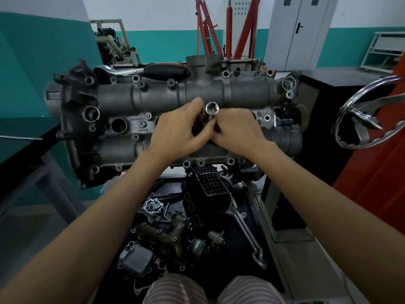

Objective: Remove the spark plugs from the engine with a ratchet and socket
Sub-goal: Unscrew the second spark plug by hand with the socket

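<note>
The grey engine head (122, 99) lies across the stand in front of me, with open spark plug wells (118, 125) along its middle. Both hands meet over the centre wells. My left hand (177, 130) and my right hand (237, 128) both pinch a chrome socket (212, 109), whose open end points up toward me. Its lower part is hidden behind my fingers. The ratchet (140, 70), chrome with a black and red handle, lies on the far edge of the engine, apart from both hands.
A chrome handwheel (370, 110) on the stand juts out at the right. Below the engine a tray (258, 255) holds several loose parts, a black intake piece (208, 183) and a metal pipe (245, 229). An orange engine hoist (206, 29) stands behind. A dark table (24, 137) sits at left.
</note>
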Demonstrator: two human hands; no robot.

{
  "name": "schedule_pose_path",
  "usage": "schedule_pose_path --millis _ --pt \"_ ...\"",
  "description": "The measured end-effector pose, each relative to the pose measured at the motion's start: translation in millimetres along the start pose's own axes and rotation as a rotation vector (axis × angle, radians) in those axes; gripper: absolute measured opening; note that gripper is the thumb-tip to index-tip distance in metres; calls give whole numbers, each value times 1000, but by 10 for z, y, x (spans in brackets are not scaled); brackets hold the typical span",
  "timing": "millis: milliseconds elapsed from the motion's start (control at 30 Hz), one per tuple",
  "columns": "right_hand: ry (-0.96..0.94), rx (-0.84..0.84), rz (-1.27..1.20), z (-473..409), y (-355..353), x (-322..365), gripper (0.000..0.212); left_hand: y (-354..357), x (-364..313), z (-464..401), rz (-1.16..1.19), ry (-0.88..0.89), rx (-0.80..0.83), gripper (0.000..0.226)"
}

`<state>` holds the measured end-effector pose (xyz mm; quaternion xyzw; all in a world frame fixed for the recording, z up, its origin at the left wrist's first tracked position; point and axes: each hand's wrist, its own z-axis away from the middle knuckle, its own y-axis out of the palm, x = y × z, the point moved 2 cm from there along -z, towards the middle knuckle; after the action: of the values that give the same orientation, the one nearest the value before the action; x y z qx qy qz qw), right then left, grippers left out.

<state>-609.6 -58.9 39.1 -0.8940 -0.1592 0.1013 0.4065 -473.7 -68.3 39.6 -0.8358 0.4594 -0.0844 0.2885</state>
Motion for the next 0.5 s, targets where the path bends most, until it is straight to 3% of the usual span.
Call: schedule_pose_path --millis 167,333,500 --pt "30 -27 -16 2 -16 5 41 11 9 -9 -35 -14 -27 24" --pt "47 -17 4 4 -17 1 35 6 35 -9 18 -19 -20 37" --pt "9 -7 11 7 -8 15 27 0 -6 -4 -19 2 -13 33"
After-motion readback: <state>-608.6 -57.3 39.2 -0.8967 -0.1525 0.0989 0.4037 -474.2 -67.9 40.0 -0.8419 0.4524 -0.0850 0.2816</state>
